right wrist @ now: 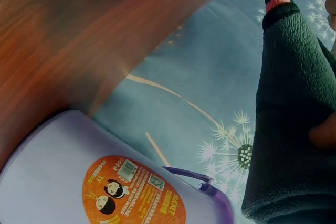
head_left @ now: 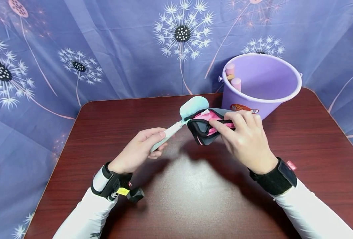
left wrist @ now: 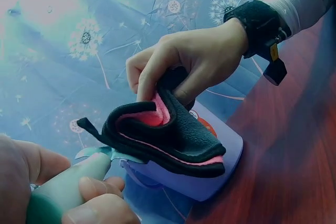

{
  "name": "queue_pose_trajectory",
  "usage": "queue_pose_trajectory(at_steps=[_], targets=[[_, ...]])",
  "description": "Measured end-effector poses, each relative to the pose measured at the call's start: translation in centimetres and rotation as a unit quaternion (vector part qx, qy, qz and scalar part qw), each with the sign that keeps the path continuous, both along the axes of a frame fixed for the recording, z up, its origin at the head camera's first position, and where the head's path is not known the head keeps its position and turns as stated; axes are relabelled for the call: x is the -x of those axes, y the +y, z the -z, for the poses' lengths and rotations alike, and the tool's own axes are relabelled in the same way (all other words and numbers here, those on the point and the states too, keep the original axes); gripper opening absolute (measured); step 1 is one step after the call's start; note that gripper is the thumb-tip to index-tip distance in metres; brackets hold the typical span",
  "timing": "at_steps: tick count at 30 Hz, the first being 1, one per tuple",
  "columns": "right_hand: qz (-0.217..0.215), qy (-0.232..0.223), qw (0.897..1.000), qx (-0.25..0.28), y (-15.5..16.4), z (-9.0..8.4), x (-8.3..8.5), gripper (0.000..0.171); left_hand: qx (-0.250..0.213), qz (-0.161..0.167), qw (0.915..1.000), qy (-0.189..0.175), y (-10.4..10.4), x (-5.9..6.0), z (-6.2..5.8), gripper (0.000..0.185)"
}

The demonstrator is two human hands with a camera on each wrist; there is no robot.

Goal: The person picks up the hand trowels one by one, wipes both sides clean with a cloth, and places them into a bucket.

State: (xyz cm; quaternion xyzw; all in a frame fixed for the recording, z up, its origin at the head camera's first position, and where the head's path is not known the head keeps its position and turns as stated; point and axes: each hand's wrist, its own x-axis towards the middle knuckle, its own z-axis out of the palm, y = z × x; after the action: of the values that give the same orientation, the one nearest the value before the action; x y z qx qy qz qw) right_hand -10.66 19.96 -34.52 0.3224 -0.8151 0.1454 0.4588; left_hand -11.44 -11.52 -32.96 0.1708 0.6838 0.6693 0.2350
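Observation:
My left hand (head_left: 137, 147) grips the pale handle of a spatula (head_left: 192, 107), whose light-blue head points up and away over the table. My right hand (head_left: 248, 142) pinches a folded cleaning cloth (head_left: 204, 136), grey on one face and pink on the other, with black edging. The cloth lies against the spatula's neck and lower head, hiding part of it. Seen from the left wrist, the cloth (left wrist: 184, 129) hangs in loose folds below the right fingers, just beyond the spatula's handle (left wrist: 76, 179). The right wrist view shows mainly the cloth's grey side (right wrist: 294, 103).
Behind the right hand stands a purple bucket (head_left: 261, 96) with an orange label. Pink-ended cylinders (head_left: 236, 83) lean inside its left wall. The dark red wooden table (head_left: 188, 199) ends at a blue curtain (head_left: 119, 49) printed with dandelions.

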Motion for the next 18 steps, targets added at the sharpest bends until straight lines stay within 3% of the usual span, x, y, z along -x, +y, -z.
queue_pose_trajectory(at_steps=[11, 18], targets=[[0.037, -0.052, 0.997, 0.039, 1.2, -0.1, 0.4, 0.038, 0.006, 0.01, 0.9999, 0.001, 0.0, 0.0, -0.1, 0.025], [0.052, -0.08, 0.993, 0.062, 1.5, -0.3, 0.4, 0.037, 0.025, 0.013, 0.9994, 0.022, 0.1, -0.1, 0.0, 0.024]])
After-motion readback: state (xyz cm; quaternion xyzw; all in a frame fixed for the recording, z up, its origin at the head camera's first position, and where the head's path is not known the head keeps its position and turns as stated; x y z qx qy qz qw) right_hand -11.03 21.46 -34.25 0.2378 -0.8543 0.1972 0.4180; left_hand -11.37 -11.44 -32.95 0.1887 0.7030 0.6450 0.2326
